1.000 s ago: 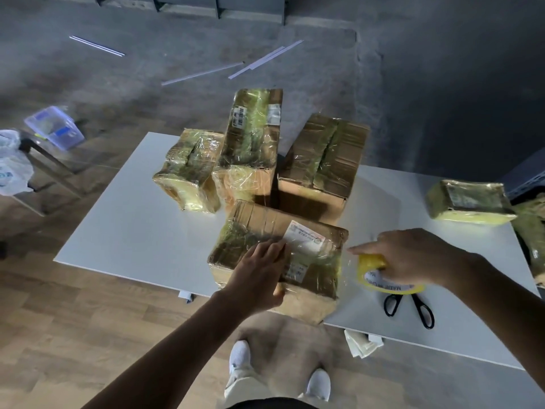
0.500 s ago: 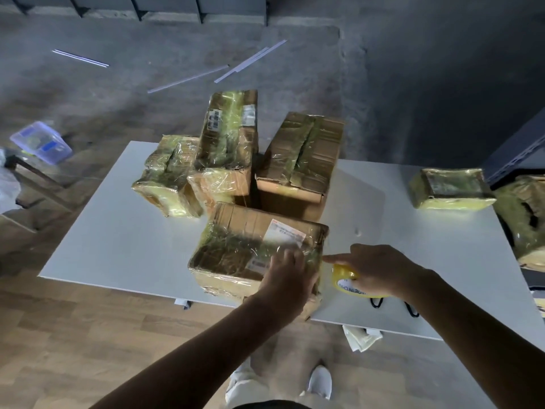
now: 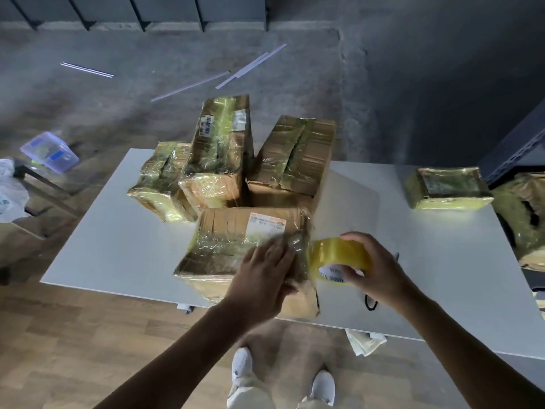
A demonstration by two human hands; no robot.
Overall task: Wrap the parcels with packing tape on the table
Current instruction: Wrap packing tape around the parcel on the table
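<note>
Tape roll is hovering just right of the near parcel, right hand curling round it; left hand, fingers fairly straight, is pressing the parcel's right end at the table's front edge; next pull looks leftward.

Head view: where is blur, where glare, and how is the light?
Head view: motion blur on the left hand and the film beside the tape roll; yellow glare on the small parcel at right; table bright, floor behind dim.
</note>
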